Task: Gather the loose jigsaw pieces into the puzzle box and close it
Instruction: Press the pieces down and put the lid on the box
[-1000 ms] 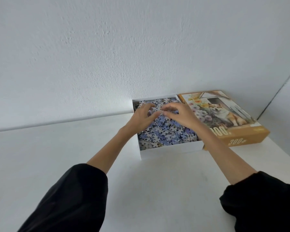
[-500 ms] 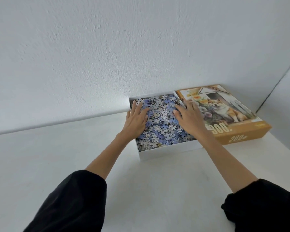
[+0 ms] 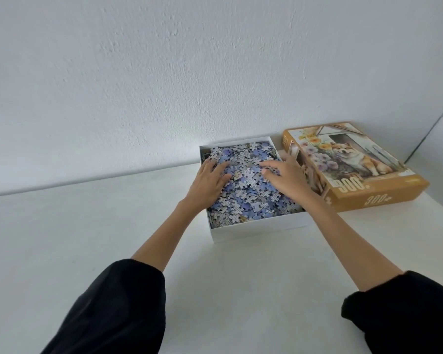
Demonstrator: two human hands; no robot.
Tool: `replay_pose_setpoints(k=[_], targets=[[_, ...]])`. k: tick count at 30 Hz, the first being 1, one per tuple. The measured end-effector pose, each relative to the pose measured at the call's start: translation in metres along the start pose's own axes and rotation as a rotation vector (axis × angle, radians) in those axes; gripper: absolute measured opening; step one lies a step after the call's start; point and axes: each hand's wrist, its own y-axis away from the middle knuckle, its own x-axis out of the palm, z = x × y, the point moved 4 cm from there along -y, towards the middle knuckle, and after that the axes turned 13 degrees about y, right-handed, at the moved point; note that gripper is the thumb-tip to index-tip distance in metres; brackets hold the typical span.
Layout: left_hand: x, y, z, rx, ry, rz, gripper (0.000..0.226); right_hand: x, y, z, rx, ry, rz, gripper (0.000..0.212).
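The puzzle box (image 3: pixel 256 227) is a shallow white tray that sits on the white table (image 3: pixel 100 238), well back, with its far edge close against the textured wall (image 3: pixel 164 72). It is filled nearly to the rim with a loose heap of jigsaw pieces (image 3: pixel 251 200) – some showing blue or lilac print, many turned over to a pale grey patterned back, a few with a tan edge. The left hand (image 3: pixel 210 182) lies palm down on the heap along the tray's left side, fingers spread and fairly straight, grasping nothing. The right hand (image 3: pixel 287 176) rests on the pieces toward the right side, fingers splayed and only slightly bent, likewise holding nothing. Both forearms are bare, with black sleeves (image 3: pixel 118 307) pushed up near the elbows. Just to the right of the tray lies the lid (image 3: pixel 368 200), picture side up and turned at a slight angle – ochre-orange sides, a painted dog sitting beside yellow and purple flowers, and "300" printed on the top and on the near side. The box stands open.
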Motion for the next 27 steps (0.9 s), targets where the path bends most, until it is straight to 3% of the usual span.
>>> replay_pose_setpoints(k=[9,17,27], targets=[[-0.049,0.074,0.033,0.005,0.062,-0.035,0.036,0.027,0.049,0.076,-0.014,-0.065,0.048,0.041],[-0.111,0.16,0.056,-0.169,0.335,-0.346,0.035,0.052,0.085,0.158,-0.061,-0.185,0.07,0.04],[-0.174,0.249,0.107,-0.296,0.309,-0.357,0.042,0.086,0.138,0.245,-0.126,-0.211,0.093,0.035]])
